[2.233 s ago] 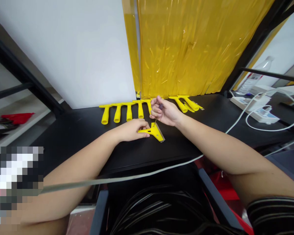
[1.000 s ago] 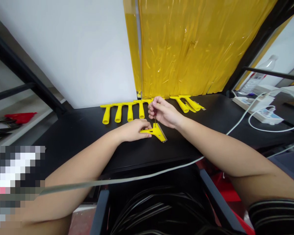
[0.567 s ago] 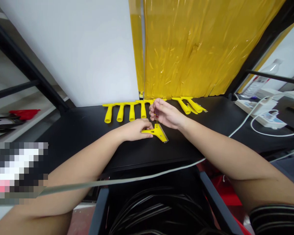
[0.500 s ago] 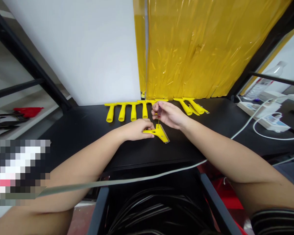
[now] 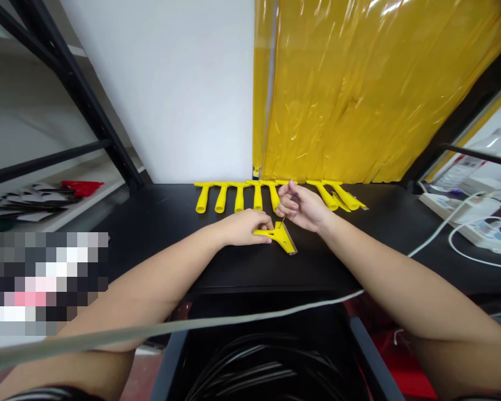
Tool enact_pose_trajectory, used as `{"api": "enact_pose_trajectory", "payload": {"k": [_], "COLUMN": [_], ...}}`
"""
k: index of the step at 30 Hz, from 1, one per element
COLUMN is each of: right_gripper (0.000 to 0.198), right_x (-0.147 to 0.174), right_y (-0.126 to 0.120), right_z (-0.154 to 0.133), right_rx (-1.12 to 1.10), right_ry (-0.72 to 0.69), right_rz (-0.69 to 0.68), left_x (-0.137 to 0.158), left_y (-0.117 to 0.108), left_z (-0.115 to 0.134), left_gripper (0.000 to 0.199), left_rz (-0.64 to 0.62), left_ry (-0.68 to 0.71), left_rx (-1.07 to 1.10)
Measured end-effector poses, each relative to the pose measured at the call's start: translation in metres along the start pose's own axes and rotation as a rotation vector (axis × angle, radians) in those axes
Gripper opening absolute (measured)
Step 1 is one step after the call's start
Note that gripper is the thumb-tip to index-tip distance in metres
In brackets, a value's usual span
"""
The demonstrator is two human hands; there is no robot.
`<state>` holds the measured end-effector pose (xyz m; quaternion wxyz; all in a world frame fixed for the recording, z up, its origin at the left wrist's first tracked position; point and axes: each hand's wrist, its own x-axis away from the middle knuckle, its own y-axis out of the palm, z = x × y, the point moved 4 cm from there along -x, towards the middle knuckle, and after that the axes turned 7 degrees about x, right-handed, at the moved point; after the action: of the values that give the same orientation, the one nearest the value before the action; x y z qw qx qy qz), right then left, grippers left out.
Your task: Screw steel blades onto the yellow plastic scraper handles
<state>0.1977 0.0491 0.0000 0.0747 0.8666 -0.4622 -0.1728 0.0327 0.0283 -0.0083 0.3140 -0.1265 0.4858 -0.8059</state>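
Note:
My left hand [image 5: 250,227] is closed round the handle of a yellow scraper [image 5: 284,236], whose head and metal blade edge point right, low over the black table. My right hand [image 5: 303,207] pinches a small screwdriver [image 5: 281,220]; its thin shaft slants down to the scraper's head and its handle is mostly hidden by my fingers. Behind my hands, several yellow scraper handles [image 5: 221,198] stand in a row along the back of the table. More yellow scrapers [image 5: 345,197] lie to the right of them, one with a blade showing.
A white panel [image 5: 162,89] and a yellow-wrapped panel [image 5: 350,100] rise behind the table [image 5: 167,250]. At right are a power strip [image 5: 486,231], white cables and a clear bottle [image 5: 463,167]. A pale cord [image 5: 234,320] crosses in front of me. Shelves stand at left.
The view has shifted, so everything sits further right and slightly lower. My left hand still holds the scraper. The screwdriver in my right hand now leans more, having been nearly upright.

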Motion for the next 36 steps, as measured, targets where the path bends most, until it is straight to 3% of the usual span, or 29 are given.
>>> {"api": "enact_pose_trajectory", "payload": {"k": [8,14,20,26,31,34,36], "right_gripper": [0.042,0.034,0.037,0.044,0.044,0.039,0.034], "right_x": [0.0,0.001,0.001,0.0,0.006,0.013,0.025], "right_y": [0.001,0.003,0.002,-0.001,-0.008,-0.014,-0.013], "right_z": [0.0,0.002,0.001,0.002,-0.023,-0.056,-0.087], "right_rx": [-0.031,-0.056,-0.035,-0.044,-0.045,0.016,0.065], "right_ry": [-0.053,0.003,-0.019,0.039,-0.069,-0.117,-0.171], "right_rz": [0.039,-0.067,0.012,-0.082,0.023,0.155,0.23], "left_x": [0.002,0.001,0.0,0.0,0.005,0.012,0.022], "left_y": [-0.003,-0.003,-0.003,-0.003,-0.015,-0.042,-0.071], "left_z": [-0.002,-0.002,-0.002,-0.003,0.001,0.006,0.011], "left_gripper": [0.028,0.026,0.026,0.028,0.034,0.026,0.024], "left_rz": [0.041,0.05,0.047,0.058,0.142,0.287,0.426], "left_ry": [0.031,0.027,0.032,0.04,0.079,0.082,0.055], "left_rx": [0.004,0.015,0.032,0.042,0.041,-0.005,0.031]}}
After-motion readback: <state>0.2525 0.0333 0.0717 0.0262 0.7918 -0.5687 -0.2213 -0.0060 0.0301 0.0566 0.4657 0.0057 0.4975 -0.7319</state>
